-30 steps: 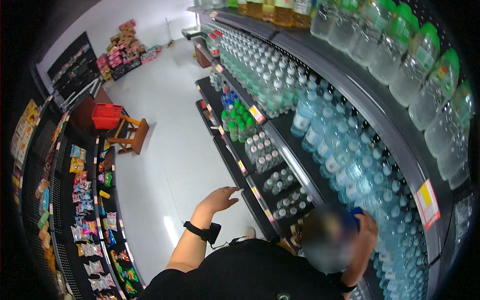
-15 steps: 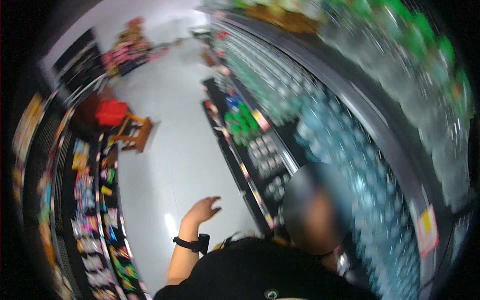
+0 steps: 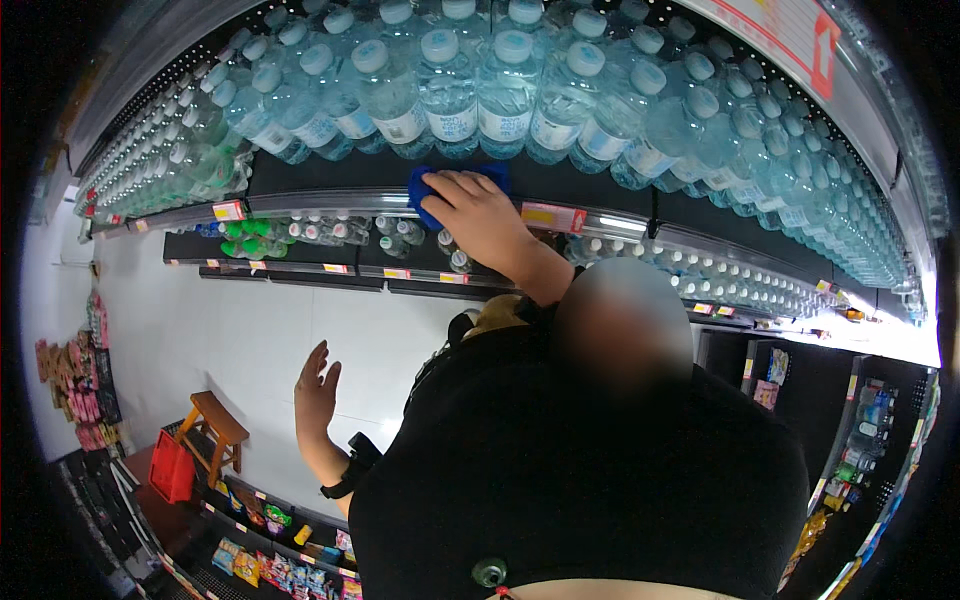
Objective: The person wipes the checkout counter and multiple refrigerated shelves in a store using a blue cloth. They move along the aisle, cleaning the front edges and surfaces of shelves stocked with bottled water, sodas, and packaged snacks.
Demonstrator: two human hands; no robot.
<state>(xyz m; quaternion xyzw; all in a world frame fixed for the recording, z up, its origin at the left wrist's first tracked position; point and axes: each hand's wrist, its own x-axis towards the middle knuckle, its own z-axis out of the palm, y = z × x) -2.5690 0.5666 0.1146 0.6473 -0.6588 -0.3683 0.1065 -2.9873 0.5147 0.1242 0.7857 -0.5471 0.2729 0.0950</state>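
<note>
My right hand [image 3: 478, 218] reaches up to the shelf and presses a folded blue cloth [image 3: 425, 190] against the shelf's front strip, its fingers laid over the cloth. Just behind it stand rows of clear water bottles [image 3: 503, 95] with pale blue caps, upright on the black shelf board [image 3: 330, 178]. My left hand [image 3: 316, 385] hangs in the air over the aisle at the left, fingers apart, holding nothing. A black band [image 3: 352, 466] is around that wrist.
Lower shelves hold green-capped bottles [image 3: 255, 240] and small white-capped bottles [image 3: 735, 275]. On the white floor [image 3: 290, 320] stand a wooden stool [image 3: 215, 432] and, beside it, a red basket [image 3: 172, 468]. Snack packets [image 3: 285, 572] line a shelf at lower left.
The view has swung from along the aisle to face the bottle shelf. My right hand and the blue cloth now show at the shelf edge. My left hand stays empty.
</note>
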